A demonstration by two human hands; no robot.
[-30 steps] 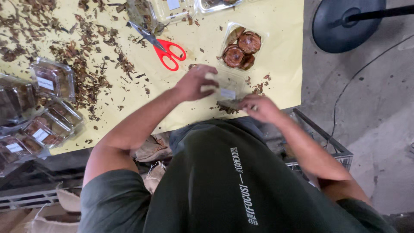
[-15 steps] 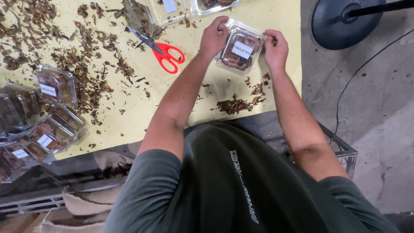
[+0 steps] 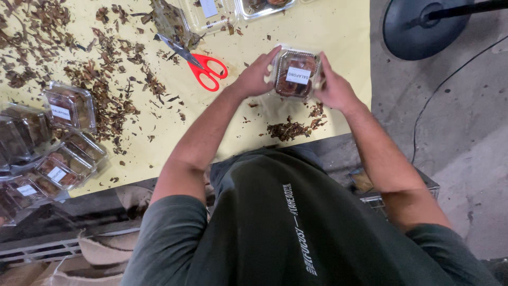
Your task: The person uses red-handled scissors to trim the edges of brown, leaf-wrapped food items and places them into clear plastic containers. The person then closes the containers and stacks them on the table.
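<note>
Both arms are stretched out over the yellow desk [image 3: 328, 32]. A small clear box [image 3: 295, 73] with a white label and brown things inside is held between the left hand [image 3: 254, 78] and the right hand [image 3: 334, 90], fingers pressed on its sides. Brown crumbs [image 3: 291, 128] lie near. Red scissors [image 3: 203, 68] are seen farther off.

Left hand [image 3: 253, 79]: grips the left side of a clear plastic box [image 3: 296, 73].
Right hand [image 3: 334, 89]: grips its right side.
Bench [image 3: 317, 26]: yellow, strewn with brown leaf scraps [image 3: 291, 128].
Scissors [image 3: 200, 64]: red-handled, just left of the hands.
</note>
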